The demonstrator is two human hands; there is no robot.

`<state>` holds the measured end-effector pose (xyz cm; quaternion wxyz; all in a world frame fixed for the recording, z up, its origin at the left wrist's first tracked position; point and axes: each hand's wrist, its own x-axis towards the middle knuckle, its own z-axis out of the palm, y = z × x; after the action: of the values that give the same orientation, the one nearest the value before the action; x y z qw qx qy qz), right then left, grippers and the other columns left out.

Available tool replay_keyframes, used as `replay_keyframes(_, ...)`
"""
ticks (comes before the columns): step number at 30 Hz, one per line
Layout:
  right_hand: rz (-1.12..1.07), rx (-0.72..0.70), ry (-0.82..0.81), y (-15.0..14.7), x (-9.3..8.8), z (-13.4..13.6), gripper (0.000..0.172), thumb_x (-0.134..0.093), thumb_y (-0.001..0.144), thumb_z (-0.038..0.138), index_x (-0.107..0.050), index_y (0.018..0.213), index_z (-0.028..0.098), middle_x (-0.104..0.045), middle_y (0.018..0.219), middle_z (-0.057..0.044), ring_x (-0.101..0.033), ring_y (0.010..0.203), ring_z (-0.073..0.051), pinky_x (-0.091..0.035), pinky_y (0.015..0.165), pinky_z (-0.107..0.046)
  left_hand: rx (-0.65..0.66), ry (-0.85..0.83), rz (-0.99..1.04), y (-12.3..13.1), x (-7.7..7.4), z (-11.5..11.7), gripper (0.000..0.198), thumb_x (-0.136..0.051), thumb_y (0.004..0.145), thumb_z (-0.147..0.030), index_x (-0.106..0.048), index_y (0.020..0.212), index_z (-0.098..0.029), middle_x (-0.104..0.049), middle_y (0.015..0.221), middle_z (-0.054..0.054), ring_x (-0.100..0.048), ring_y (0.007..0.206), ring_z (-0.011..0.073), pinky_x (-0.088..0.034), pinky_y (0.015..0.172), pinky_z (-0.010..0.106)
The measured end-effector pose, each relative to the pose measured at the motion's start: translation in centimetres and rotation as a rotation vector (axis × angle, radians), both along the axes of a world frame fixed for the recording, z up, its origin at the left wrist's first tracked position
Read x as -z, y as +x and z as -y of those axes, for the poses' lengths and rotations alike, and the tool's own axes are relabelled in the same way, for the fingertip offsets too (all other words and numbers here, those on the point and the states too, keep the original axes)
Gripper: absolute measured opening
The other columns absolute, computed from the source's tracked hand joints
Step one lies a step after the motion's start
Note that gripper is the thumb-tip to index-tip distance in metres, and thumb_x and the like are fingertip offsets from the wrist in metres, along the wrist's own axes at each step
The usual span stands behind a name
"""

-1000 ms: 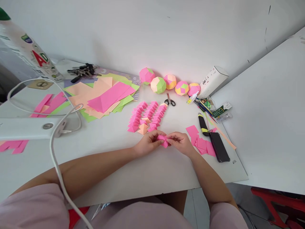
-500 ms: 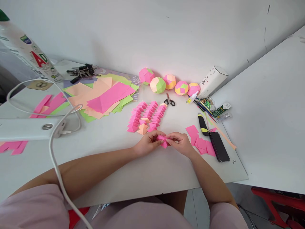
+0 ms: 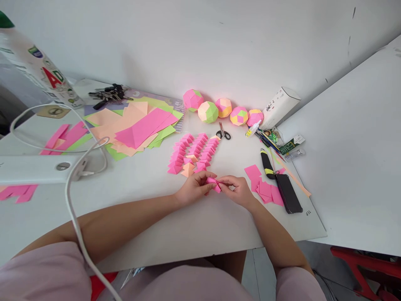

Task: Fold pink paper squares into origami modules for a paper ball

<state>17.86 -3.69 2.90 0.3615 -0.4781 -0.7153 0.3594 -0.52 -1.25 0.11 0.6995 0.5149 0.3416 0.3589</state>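
My left hand (image 3: 194, 187) and my right hand (image 3: 236, 188) meet just above the white table (image 3: 150, 188), both pinched on a small folded pink paper piece (image 3: 213, 183) held between their fingertips. Just beyond my hands lie rows of several folded pink paper units (image 3: 194, 150) with a few peach ones among them. A small pile of flat pink paper squares (image 3: 263, 186) lies right of my right hand.
Loose pink, peach and green sheets (image 3: 138, 125) are spread at the back left. Several paper balls (image 3: 224, 107) line the wall, with small scissors (image 3: 223, 131), pens and a glue stick (image 3: 253, 128) nearby. A black phone (image 3: 288, 193) lies right. A white cable (image 3: 73, 200) crosses the left.
Both hands have shifted slightly up and away with the pink piece, and the fingers have worked its fold. Nothing else on the table has moved.
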Motion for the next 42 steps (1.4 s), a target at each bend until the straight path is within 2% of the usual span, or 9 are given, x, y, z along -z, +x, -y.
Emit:
replay_keyframes(5,0.023,-0.053,0.001,-0.1,-0.2,0.2,0.021,-0.063,0.079,0.026,-0.068,0.099,0.018,-0.072,0.089,-0.005,-0.067,0.072,-0.014,-0.056,0.065,-0.024,-0.020,-0.020,0.012,0.0,-0.2,0.0,0.030,-0.069,0.073,-0.038,-0.056,0.089,-0.016,-0.060,0.065,-0.003,-0.056,0.053,0.0092,-0.049,0.053,0.024)
replay_keyframes(9,0.045,-0.026,0.058,-0.2,0.1,0.2,0.019,-0.063,0.080,0.024,-0.069,0.098,0.020,-0.073,0.090,-0.004,-0.068,0.073,-0.014,-0.057,0.066,-0.024,-0.001,0.041,-0.007,0.1,-0.3,0.1,0.027,-0.066,0.076,-0.039,-0.054,0.085,-0.017,-0.059,0.065,-0.003,-0.058,0.055,0.0096,-0.050,0.053,0.023)
replay_keyframes(14,0.017,-0.029,0.054,-0.3,0.5,0.2,0.016,-0.059,0.083,0.022,-0.069,0.095,0.020,-0.073,0.084,-0.003,-0.070,0.071,-0.014,-0.059,0.065,-0.024,-0.023,0.155,-0.046,0.1,-0.2,0.2,0.028,-0.065,0.075,-0.042,-0.057,0.084,-0.017,-0.059,0.096,0.005,-0.062,0.065,0.0108,-0.052,0.053,0.024)
replay_keyframes(20,0.019,-0.023,0.030,0.0,0.6,0.2,0.014,-0.059,0.083,0.021,-0.069,0.092,0.020,-0.073,0.084,-0.003,-0.070,0.066,-0.014,-0.059,0.064,-0.024,0.029,0.108,-0.129,0.0,-0.2,0.2,0.029,-0.062,0.078,-0.044,-0.058,0.083,-0.016,-0.065,0.072,0.004,-0.064,0.067,0.0152,-0.049,0.052,0.023)
replay_keyframes(27,0.018,0.012,-0.036,0.2,0.9,0.1,0.011,-0.062,0.082,0.023,-0.068,0.090,0.019,-0.073,0.084,-0.003,-0.071,0.067,-0.015,-0.059,0.063,-0.024,0.012,0.119,-0.105,0.0,-0.2,0.4,0.026,-0.063,0.078,-0.040,-0.058,0.079,-0.015,-0.066,0.074,0.004,-0.063,0.066,0.0139,-0.049,0.055,0.023)
replay_keyframes(34,0.004,0.003,-0.090,0.0,0.4,0.2,0.009,-0.061,0.082,0.025,-0.067,0.085,0.019,-0.073,0.078,-0.003,-0.071,0.066,-0.015,-0.058,0.064,-0.025,0.009,0.139,0.031,0.1,0.0,0.3,0.022,-0.065,0.077,-0.036,-0.057,0.076,-0.016,-0.066,0.073,0.003,-0.065,0.072,0.0147,-0.049,0.056,0.023)
replay_keyframes(42,-0.001,0.015,-0.103,-0.1,0.1,0.2,0.010,-0.062,0.082,0.026,-0.067,0.080,0.018,-0.073,0.075,-0.003,-0.070,0.064,-0.015,-0.057,0.062,-0.023,0.038,0.131,0.097,0.0,0.1,0.3,0.023,-0.066,0.078,-0.036,-0.059,0.079,-0.015,-0.068,0.078,0.005,-0.065,0.077,0.0161,-0.052,0.067,0.029)
